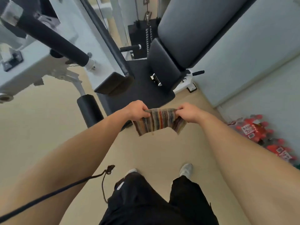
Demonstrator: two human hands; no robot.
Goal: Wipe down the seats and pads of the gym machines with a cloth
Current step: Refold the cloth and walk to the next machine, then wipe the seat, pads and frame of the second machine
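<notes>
cloth: striped cloth of many colours [159, 120], held up in the air in front of us, touching no pad yet.
left hand: our left hand [137, 111] pinches the cloth's top left edge.
right hand: our right hand [189, 112] pinches the top right edge, so the cloth hangs stretched between both.
step: we think we are getting the cloth ready, not wiping.
seat: the small dark padded seat [164, 65] and long dark grey back pad [199, 28] stand ahead of us.
next: we likely need to step closer and press the cloth flat on the seat.
writing: red packs by the wall [253, 130] have white labels, too blurry to read.
</notes>
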